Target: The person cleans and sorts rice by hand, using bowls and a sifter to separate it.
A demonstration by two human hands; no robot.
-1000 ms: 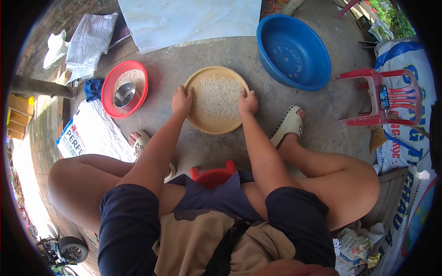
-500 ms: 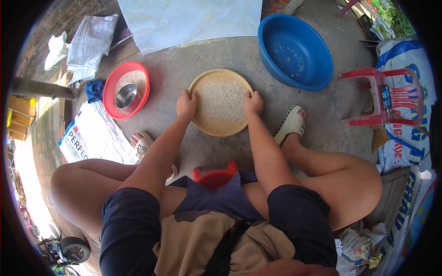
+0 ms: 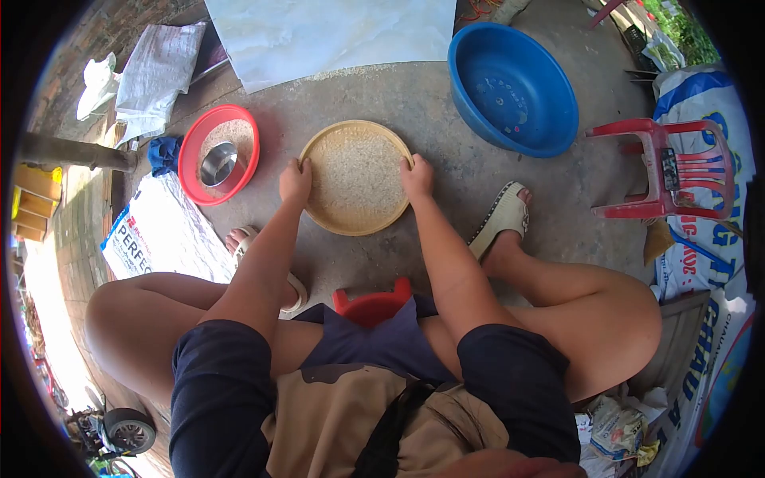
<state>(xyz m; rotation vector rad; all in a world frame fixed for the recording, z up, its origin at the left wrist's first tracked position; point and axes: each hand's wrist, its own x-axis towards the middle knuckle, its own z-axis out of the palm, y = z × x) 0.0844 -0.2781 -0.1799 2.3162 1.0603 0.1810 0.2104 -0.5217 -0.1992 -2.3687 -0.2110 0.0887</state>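
A round, shallow tan tray (image 3: pixel 358 228) is held over the concrete floor between my feet. Pale grains (image 3: pixel 356 177) are spread over most of its inside. My left hand (image 3: pixel 296 182) grips the tray's left rim, with the thumb near the inner edge. On the opposite rim, my right hand (image 3: pixel 417 177) is closed in the same way. The undersides of both grips are hidden.
A red basin (image 3: pixel 185 170) with grain and a metal bowl (image 3: pixel 218 163) stands left. At the upper right is a blue basin (image 3: pixel 510 95). A red plastic chair (image 3: pixel 657 167) stands far right, and a pale sheet (image 3: pixel 335 36) lies ahead.
Both hands have moved left together, carrying the tray with them. The grains inside are spread a little differently. The basins and the chair stand where they were.
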